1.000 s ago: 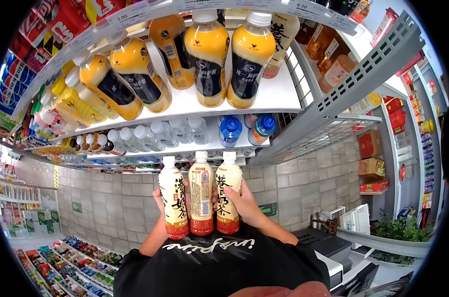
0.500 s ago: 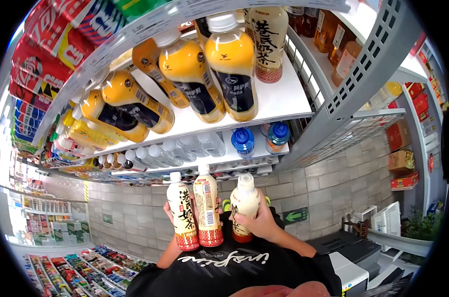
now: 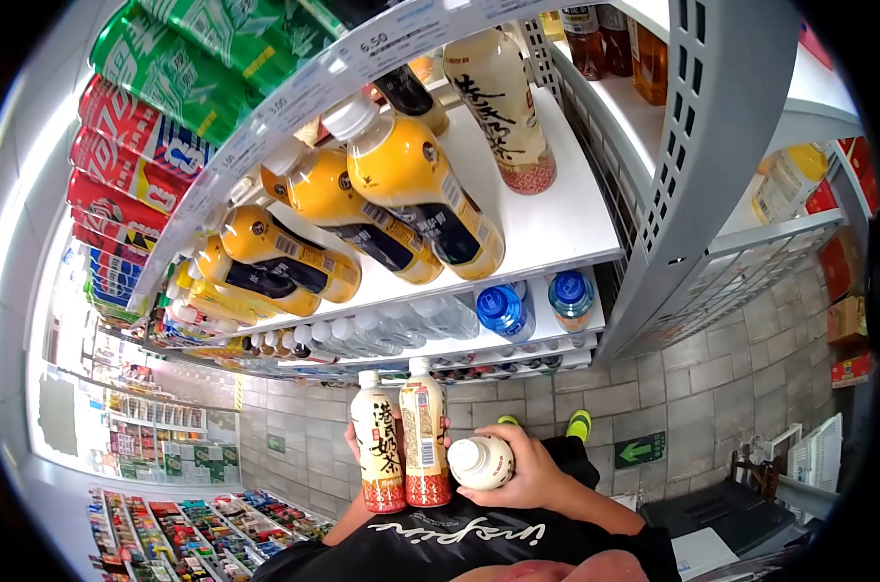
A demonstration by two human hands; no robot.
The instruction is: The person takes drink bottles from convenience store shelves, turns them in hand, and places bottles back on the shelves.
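Observation:
Two cream-and-red milk tea bottles stand side by side in my left hand [image 3: 352,438], whose fingers show at their outer edges. The left bottle [image 3: 379,441] has large black characters facing me; the other bottle [image 3: 423,432] shows its printed back label. My right hand [image 3: 522,471] is wrapped round a third milk tea bottle [image 3: 482,462], tilted so that its white cap points toward the camera. On the shelf [image 3: 566,228] above, a matching milk tea bottle [image 3: 501,112] stands at the right, beside yellow-and-navy bottles [image 3: 425,194].
Blue-capped bottles [image 3: 505,312] and clear bottles stand on the lower shelf. A grey perforated post [image 3: 674,155] rises at the shelf's right end. Red and green cans [image 3: 173,68] fill the upper left. A green arrow sign [image 3: 640,450] marks the tiled floor.
My right hand has moved its bottle away from the other two and tipped its cap toward the camera. The view has shifted, bringing the shelf's milk tea bottle closer.

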